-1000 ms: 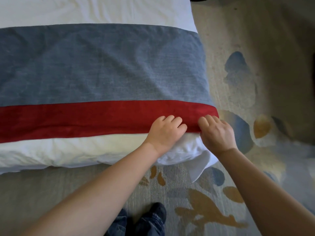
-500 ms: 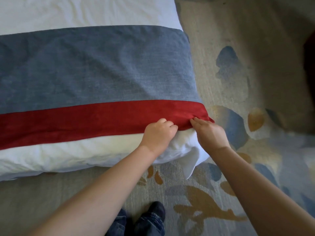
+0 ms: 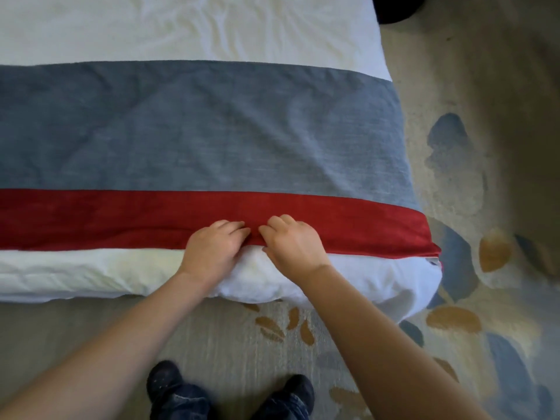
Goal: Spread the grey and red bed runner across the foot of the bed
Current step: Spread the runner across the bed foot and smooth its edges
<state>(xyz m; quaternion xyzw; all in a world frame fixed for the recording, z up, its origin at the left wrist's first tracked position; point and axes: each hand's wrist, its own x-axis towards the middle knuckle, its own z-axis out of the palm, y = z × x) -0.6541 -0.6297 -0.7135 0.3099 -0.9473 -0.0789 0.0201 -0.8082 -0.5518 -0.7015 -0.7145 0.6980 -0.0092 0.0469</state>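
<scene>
Got runner (image 3: 212,140) laid flat across foot of bed (image 3: 181,25), grey band far, red band near, right end reaching the bed's right edge. Pinching red near edge with left hand (image 3: 213,248) and right hand (image 3: 292,245), fingers curled onto the cloth, knuckles almost touching, above white duvet (image 3: 91,274). Standing on patterned carpet (image 3: 472,268), dark shoes (image 3: 165,377) near bed.

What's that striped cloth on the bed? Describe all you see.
The bed runner is soft, woven-looking cloth: a wide grey band, a narrower red band nearest the person. It lies flat, lightly creased, across the white duvet, reaching its side edge. The left hand and right hand grip its red edge, side by side.
</scene>
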